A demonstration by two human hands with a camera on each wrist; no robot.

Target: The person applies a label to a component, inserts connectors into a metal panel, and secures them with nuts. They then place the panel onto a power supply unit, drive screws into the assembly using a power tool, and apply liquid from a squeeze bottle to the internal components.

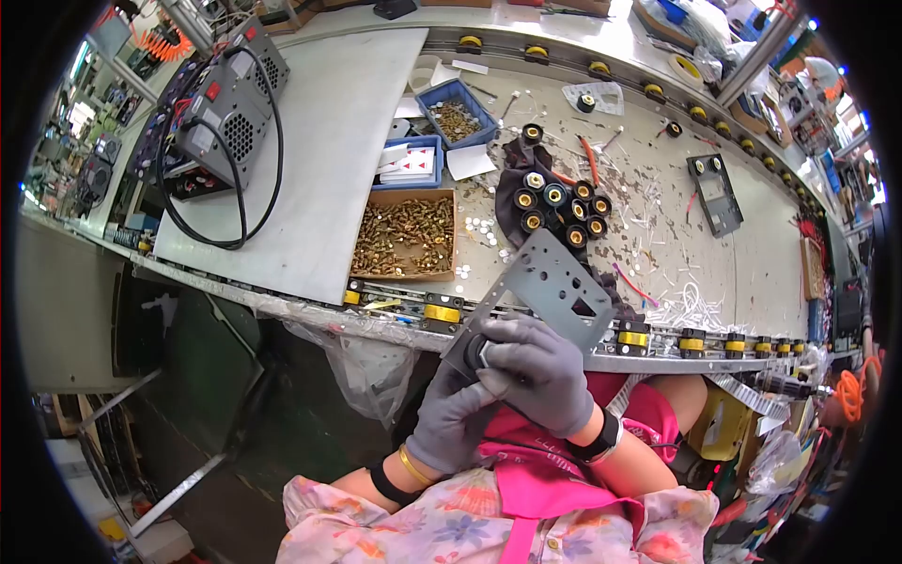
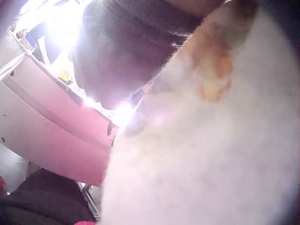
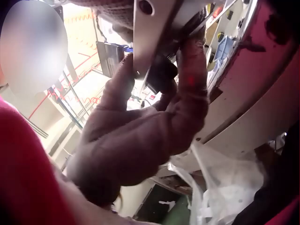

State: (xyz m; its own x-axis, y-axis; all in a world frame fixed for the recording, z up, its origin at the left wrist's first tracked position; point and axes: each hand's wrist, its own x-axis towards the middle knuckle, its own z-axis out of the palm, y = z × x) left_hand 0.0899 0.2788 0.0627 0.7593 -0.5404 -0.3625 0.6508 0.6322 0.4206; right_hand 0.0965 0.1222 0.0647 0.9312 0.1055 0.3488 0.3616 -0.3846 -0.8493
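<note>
Both gloved hands hold a grey metal plate [image 1: 561,293] with holes and cutouts, tilted above the table's front edge. The right hand [image 1: 540,371] curls round a black round part [image 1: 476,352] at the plate's lower left corner. Below and to the left, the left hand [image 1: 453,420] grips that same corner. In the right wrist view, the right hand's [image 3: 150,136] thumb and fingers pinch round the plate [image 3: 152,33] and the black part [image 3: 161,74]. The left wrist view shows the left glove [image 2: 126,51] close and blurred; its fingertips are hidden.
Black round knobs [image 1: 554,195] lie on dark cloth behind the plate. A cardboard box of brass screws [image 1: 406,235] and blue bins [image 1: 457,113] stand to the left. A black frame [image 1: 716,195] lies at right; yellow rollers [image 1: 633,339] line the front edge.
</note>
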